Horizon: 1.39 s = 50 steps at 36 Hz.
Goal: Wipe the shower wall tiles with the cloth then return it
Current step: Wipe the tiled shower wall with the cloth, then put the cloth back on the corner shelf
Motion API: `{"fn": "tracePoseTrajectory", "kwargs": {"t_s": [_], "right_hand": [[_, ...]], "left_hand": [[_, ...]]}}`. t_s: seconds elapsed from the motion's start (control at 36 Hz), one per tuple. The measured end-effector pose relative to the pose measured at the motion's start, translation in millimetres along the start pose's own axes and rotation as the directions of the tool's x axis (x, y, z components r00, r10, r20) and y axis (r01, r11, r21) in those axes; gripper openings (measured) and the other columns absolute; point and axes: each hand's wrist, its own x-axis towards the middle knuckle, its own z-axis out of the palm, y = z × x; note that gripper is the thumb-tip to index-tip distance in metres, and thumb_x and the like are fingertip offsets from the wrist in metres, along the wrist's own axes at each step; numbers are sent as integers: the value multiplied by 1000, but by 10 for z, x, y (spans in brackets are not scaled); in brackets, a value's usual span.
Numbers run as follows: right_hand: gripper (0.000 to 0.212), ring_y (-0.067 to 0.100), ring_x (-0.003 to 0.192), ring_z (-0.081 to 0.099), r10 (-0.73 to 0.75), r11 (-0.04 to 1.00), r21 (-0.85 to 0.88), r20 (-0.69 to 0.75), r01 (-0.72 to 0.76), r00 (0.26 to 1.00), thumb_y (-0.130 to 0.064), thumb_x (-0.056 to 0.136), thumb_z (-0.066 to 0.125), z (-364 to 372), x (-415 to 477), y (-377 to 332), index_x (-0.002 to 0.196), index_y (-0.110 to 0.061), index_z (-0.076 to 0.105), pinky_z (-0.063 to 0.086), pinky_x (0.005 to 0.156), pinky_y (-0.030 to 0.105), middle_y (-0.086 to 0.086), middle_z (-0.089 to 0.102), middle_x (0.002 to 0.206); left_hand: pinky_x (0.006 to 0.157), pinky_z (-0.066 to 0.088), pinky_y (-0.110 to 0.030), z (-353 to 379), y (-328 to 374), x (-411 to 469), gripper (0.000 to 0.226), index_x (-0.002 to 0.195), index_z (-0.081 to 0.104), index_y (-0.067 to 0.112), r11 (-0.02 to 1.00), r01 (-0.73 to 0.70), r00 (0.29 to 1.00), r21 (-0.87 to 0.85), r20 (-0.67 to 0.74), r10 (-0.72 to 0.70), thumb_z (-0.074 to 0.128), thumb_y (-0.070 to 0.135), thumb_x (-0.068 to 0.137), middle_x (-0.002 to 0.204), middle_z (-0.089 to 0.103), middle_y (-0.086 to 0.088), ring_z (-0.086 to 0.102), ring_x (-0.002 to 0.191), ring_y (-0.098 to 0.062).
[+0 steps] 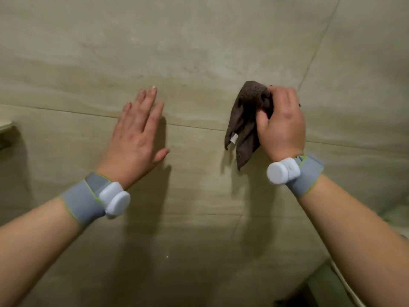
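Observation:
A dark brown cloth (pixel 244 120) with a small white tag is bunched against the beige shower wall tiles (pixel 199 52). My right hand (pixel 282 124) grips its upper part, and two loose corners hang down below the fist. My left hand (pixel 138 131) rests flat on the tiles to the left of the cloth, fingers spread and holding nothing. Both wrists wear grey bands with white round devices. A darker damp-looking band runs across the tile near the hands.
Thin grout lines cross the wall, one horizontal under my hands and one diagonal at the upper right. A small ledge (pixel 6 129) sticks out at the left edge. A pale fixture edge (pixel 345 282) and a wall corner show at the lower right.

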Motion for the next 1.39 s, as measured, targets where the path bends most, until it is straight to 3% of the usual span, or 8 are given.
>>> {"fn": "tracePoseTrajectory", "kwargs": {"t_s": [0.19, 0.44, 0.56, 0.75, 1.0, 1.17, 1.28, 1.39], "right_hand": [[28, 25, 84, 35, 162, 975, -136, -113, -177, 980, -6, 74, 52, -362, 72, 976, 102, 1, 54, 30, 68, 36, 27, 53, 107], [22, 41, 90, 50, 428, 855, -234, -186, -463, 884, -10, 79, 49, -425, -425, 1983, 99, -2, 50, 39, 70, 45, 27, 51, 112], [24, 44, 95, 53, 598, 746, -214, -200, -630, 776, -8, 81, 53, -278, -874, 2236, 104, 0, 51, 41, 72, 45, 28, 52, 114], [27, 47, 104, 55, 866, 470, -205, -82, -858, 494, -9, 86, 54, 180, -1845, 2159, 111, -1, 51, 45, 84, 50, 29, 54, 117], [22, 40, 98, 63, 894, 300, -141, 386, -943, 227, -8, 87, 50, 853, -2612, 1111, 107, -3, 57, 48, 82, 38, 24, 66, 107], [17, 28, 86, 65, 693, 377, -32, 673, -925, 260, -17, 80, 70, 913, -2576, 587, 93, -10, 63, 50, 73, 32, 11, 69, 91], [24, 31, 82, 69, 545, 408, 131, 759, -903, 356, -23, 72, 80, 838, -2341, 228, 82, -9, 62, 55, 76, 39, 11, 73, 84], [21, 33, 92, 70, 414, 266, 324, 812, -908, 411, -19, 72, 80, 693, -2020, -122, 84, -13, 63, 54, 88, 53, 14, 75, 92]], "left_hand": [[117, 2, -60, 244, 263, 314, 142, 157, 8, 8, 997, -1, 993, 74, 115, -7, 94, 36, 49, 163, -4, -26, -6, 150, -41], [112, -11, -62, 384, 164, 324, 151, 157, -6, 10, 993, 0, 997, 119, 75, -9, 93, 33, 47, 159, -12, -32, -21, 146, -38], [110, -24, -52, 432, 136, 330, 153, 157, -9, 11, 993, -3, 998, 114, 55, -3, 94, 33, 46, 159, -12, -33, -24, 146, -36], [109, -19, -57, 434, 176, 322, 145, 157, -7, 9, 991, -18, 998, 129, 64, 9, 92, 32, 53, 157, -9, -38, -10, 144, -55], [111, -9, -64, 352, 221, 315, 144, 157, -4, 8, 987, -12, 995, 161, 102, -4, 92, 37, 52, 156, -3, -40, -5, 144, -57], [116, 0, -63, 142, 197, 306, 125, 157, -1, 13, 995, 6, 978, 97, 205, -26, 83, 43, 68, 162, -11, -26, -10, 149, -44], [122, 8, -50, -104, 165, 202, 87, 152, 26, 4, 997, 20, 986, -80, 167, -7, 72, 31, 84, 165, 0, -18, 2, 152, -37], [119, 23, -37, -143, 259, 0, 53, 129, 50, 4, 979, 94, 983, -183, 175, -62, 67, 34, 88, 161, 24, -11, 30, 144, -32]]}}
